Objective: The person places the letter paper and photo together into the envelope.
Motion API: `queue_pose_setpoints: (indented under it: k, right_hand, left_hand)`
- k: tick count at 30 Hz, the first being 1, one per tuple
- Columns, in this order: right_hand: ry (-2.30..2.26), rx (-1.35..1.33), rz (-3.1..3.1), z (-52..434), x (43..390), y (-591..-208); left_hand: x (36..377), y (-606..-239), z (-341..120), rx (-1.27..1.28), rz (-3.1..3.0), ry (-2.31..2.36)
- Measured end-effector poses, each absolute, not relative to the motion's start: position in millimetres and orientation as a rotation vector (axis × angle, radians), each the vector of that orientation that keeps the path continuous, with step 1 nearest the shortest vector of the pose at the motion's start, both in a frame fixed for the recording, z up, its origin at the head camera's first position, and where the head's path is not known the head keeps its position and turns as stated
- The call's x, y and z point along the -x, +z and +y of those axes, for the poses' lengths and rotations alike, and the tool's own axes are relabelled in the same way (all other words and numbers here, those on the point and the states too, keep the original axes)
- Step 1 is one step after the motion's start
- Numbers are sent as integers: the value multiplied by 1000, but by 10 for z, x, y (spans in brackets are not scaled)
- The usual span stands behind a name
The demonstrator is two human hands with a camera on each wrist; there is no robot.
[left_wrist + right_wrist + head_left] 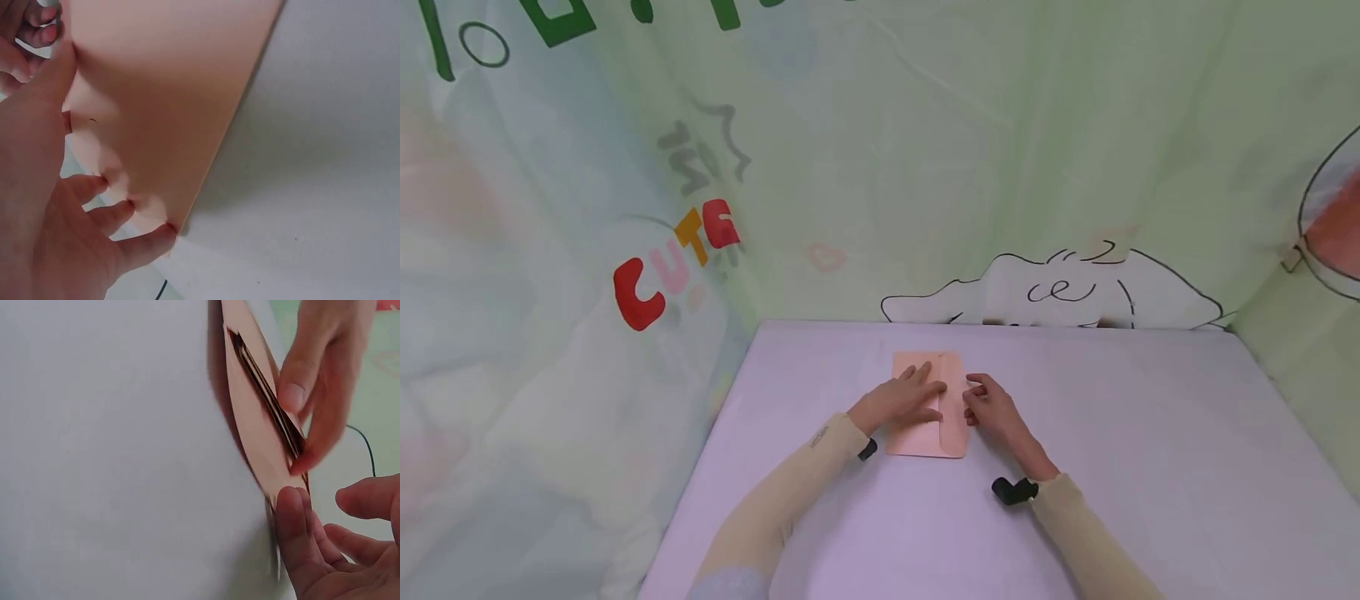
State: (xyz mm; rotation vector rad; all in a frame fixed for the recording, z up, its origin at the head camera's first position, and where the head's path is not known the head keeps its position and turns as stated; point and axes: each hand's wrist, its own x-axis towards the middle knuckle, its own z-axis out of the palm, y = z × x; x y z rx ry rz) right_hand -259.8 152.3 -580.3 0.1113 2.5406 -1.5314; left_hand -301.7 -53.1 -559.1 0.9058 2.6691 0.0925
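A folded pink paper (pixel 913 442) lies on the table, its overlapping layer forming a lengthwise line right of the middle. My left hand (pixel 904 397) spreads over it, with fingers touching the surface. At the paper's right edge, my right hand (pixel 994 410) has its fingers curled in. From the right wrist view, thumb and finger of the right hand (pixel 331 550) meet at the edge of the pink paper (pixel 247 400). A dark slit shows between the raised layers, beside the left hand (pixel 328 369). The pink paper (pixel 169 94) also fills much of the left wrist view.
The pale lilac tabletop (pixel 1150 433) extends around the paper. Behind it hangs a green printed cloth (pixel 925 183), and another printed cloth (pixel 550 400) stands at the left. A dark band (pixel 1015 492) sits at the right wrist.
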Motion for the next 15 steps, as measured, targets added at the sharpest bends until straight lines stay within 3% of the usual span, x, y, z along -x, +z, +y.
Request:
queue_pose_setpoints:
  k: [6,15]
  right_hand:
    - [-1438,-59,2716,1811,2586,-5812]
    - [-889,197,3194,2027,2531,-5916]
  left_hand:
    - [2983,-5629,-547,-908,2733,54]
    - [3039,-5789,-614,-928,2880,66]
